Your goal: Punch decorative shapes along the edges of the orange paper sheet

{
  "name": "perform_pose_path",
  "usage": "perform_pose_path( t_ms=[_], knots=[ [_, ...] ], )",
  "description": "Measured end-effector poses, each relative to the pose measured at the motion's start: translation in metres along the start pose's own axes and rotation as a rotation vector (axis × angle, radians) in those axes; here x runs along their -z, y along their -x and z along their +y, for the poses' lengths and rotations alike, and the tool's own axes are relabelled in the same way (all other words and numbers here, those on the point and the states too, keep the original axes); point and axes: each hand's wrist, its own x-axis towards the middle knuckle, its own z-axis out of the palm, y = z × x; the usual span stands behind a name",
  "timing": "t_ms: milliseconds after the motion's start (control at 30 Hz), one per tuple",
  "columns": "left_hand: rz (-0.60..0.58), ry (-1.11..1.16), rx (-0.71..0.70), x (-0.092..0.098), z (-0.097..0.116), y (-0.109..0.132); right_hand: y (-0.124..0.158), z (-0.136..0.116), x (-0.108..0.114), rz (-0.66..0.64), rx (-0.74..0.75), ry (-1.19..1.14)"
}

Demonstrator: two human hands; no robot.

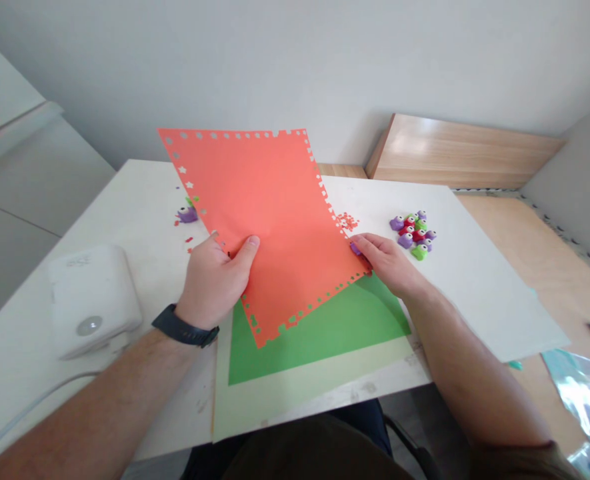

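Observation:
An orange sheet of paper [279,213], with small shapes punched along its edges, is held up at a tilt above the table. My left hand [217,270] is closed on its left edge, thumb on the face of the sheet. At the right edge, my right hand [387,261] grips a small purple paper punch [355,249], mostly hidden by the fingers, set against the paper. Under the orange sheet lies a green sheet [319,333] on a paler one [285,400]. Orange punched bits [347,221] are heaped just beyond my right hand.
Several purple, red and green punches with eyes [415,233] cluster at the right. A purple punch [187,214] lies at the left among scraps. A white device [95,300] with a cable stands on the white table's left side. A wooden panel [459,150] is behind, at the wall.

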Motion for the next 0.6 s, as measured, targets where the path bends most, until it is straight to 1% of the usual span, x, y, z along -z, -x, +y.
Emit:
perform_pose_path(
  t_ms=[267, 467, 600],
  knots=[
    [-0.005, 0.013, 0.011, 0.0006, 0.0004, 0.0001, 0.0017, -0.0005, -0.0008, -0.018, -0.023, 0.003],
    [0.004, 0.026, 0.011, 0.0005, -0.0015, 0.0005, 0.0016, 0.0003, -0.0019, -0.098, -0.022, -0.012],
    [0.012, -0.024, 0.014, 0.0007, -0.0015, 0.0007, 0.0005, 0.0023, -0.0007, -0.073, -0.014, 0.004]
  ],
)
